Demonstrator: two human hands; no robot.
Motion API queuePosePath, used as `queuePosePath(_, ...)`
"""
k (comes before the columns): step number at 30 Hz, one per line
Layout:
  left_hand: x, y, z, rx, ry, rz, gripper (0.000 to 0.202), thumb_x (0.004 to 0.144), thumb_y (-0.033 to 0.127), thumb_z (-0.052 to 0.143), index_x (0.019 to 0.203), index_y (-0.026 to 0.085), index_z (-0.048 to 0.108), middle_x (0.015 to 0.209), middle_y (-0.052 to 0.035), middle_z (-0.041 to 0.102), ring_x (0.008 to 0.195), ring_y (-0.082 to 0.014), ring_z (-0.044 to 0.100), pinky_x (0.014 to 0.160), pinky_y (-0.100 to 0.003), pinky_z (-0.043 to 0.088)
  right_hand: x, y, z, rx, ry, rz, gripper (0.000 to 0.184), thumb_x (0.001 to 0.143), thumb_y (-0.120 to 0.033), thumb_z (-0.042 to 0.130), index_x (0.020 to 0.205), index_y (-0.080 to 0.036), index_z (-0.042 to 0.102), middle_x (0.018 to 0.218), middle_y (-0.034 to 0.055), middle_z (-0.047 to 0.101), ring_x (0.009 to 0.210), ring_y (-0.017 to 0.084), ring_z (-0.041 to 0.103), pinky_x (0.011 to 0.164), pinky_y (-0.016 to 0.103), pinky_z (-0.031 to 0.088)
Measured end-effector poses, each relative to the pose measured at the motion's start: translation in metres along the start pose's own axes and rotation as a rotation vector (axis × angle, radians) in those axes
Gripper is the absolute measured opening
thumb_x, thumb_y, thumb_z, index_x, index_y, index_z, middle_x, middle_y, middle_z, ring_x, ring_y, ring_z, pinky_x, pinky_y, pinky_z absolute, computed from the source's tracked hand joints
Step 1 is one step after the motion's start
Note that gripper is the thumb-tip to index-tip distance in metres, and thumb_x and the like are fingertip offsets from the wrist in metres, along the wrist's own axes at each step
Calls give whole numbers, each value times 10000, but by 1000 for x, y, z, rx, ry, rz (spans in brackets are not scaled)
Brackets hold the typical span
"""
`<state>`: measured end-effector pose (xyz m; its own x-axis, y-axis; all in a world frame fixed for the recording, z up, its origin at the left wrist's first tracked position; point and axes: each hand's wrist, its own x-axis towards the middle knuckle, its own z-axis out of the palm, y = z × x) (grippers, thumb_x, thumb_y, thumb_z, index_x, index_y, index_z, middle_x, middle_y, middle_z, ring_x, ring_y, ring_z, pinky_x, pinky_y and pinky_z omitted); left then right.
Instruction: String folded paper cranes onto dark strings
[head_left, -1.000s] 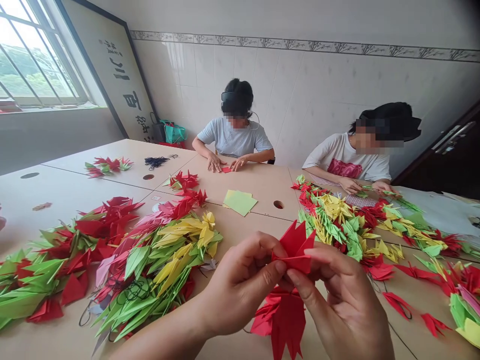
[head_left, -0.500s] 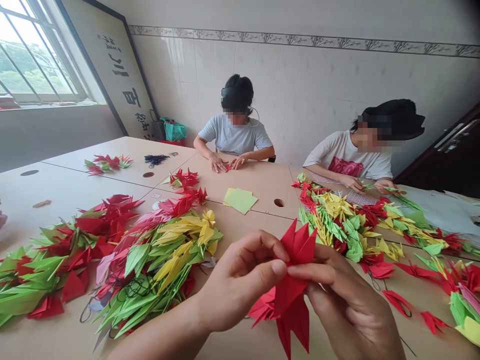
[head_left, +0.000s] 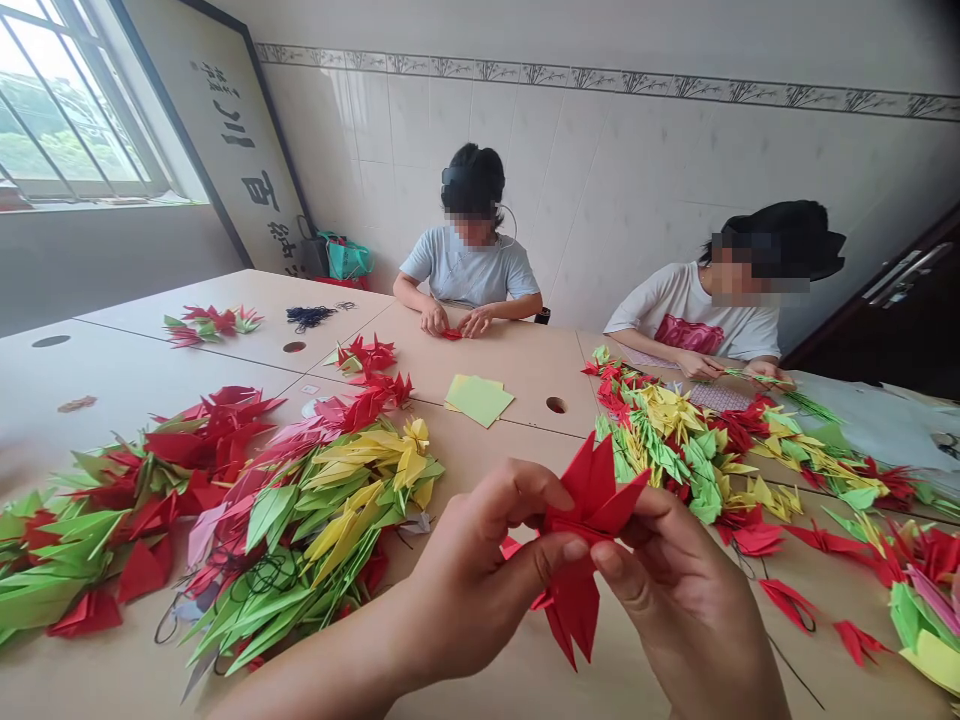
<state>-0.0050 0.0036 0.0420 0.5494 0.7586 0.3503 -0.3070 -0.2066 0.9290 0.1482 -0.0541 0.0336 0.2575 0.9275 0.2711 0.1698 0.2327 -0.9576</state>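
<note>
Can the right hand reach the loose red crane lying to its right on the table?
Probably yes: the loose red crane lies near the right hand, no pile between, but that hand is pinching the folded red crane.

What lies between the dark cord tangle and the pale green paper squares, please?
In the head view, a cluster of red paper cranes lies between the dark cord tangle and the green paper squares.

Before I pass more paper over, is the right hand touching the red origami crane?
Touching: the head view shows the right hand gripping the red origami crane with fingers.
</note>
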Motion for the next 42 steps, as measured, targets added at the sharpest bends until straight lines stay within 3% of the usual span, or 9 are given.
queuePosePath(7, 1, -3, 2, 34, 33, 63, 158, 878, 274, 649, 943, 186, 535, 747, 21, 564, 619, -63, 498, 594, -176, 455, 0, -8, -4, -166, -33, -51, 141, 858, -400, 667, 841, -261, 684, 754, -5, 678, 702, 157, 638, 627, 222, 528)
queuePosePath(11, 2, 0, 1, 27, -8, 88, 134, 876, 218, 652, 939, 185, 538, 788, 20, 594, 667, -58, 528, 631, -165, 458, 0, -10, -6, -166, -43, -29, 175, 858, -406, 663, 767, -257, 674, 674, -19, 655, 636, 142, 613, 570, 196, 517)
queuePosePath(19, 0, -5, 0, 68, 14, 175, 118, 899, 167, 605, 857, 193, 497, 730, 43, 530, 629, -54, 456, 579, -167, 400, -1, -11, -1, -115, -62, -55, 125, 885, -352, 635, 811, -271, 697, 715, -18, 702, 617, 132, 629, 556, 186, 532)
queuePosePath(23, 2, -8, 0, -2, 31, 105, 134, 895, 203, 628, 919, 208, 496, 758, 39, 530, 655, -60, 460, 589, -173, 399, 0, -6, 2, -62, -1, -55, 36, 866, -322, 672, 880, -289, 678, 718, -28, 693, 616, 121, 635, 570, 182, 551)
queuePosePath(28, 4, -6, 0, -151, -26, 73, 197, 899, 219, 635, 989, 235, 460, 818, 26, 614, 689, -67, 541, 616, -181, 444, -2, -2, 4, -1, 136, -228, 371, 808, -216, 741, 1124, -346, 596, 819, -36, 688, 723, 115, 675, 667, 182, 577)
queuePosePath(31, 2, -4, -1, -104, -49, 125, 190, 909, 171, 614, 998, 253, 467, 852, 30, 627, 707, -63, 565, 640, -175, 468, -5, -1, 2, -28, 170, -331, 373, 779, -157, 756, 1087, -326, 630, 884, -25, 671, 758, 111, 672, 691, 174, 583)
queuePosePath(37, 0, -4, -6, 146, -51, 303, 304, 883, 86, 616, 1081, 278, 487, 938, 20, 611, 845, -90, 625, 790, -208, 521, -9, 4, -6, -37, 138, -377, 466, 769, -73, 748, 1134, -333, 621, 980, -17, 670, 827, 119, 653, 748, 184, 585)
queuePosePath(42, 2, -3, -9, 264, -61, 372, 292, 874, 82, 621, 1090, 245, 512, 908, 4, 640, 799, -84, 621, 744, -166, 516, -5, 2, -7, -33, 61, -436, 468, 786, -24, 694, 1130, -326, 600, 990, -21, 644, 847, 123, 643, 743, 191, 581)
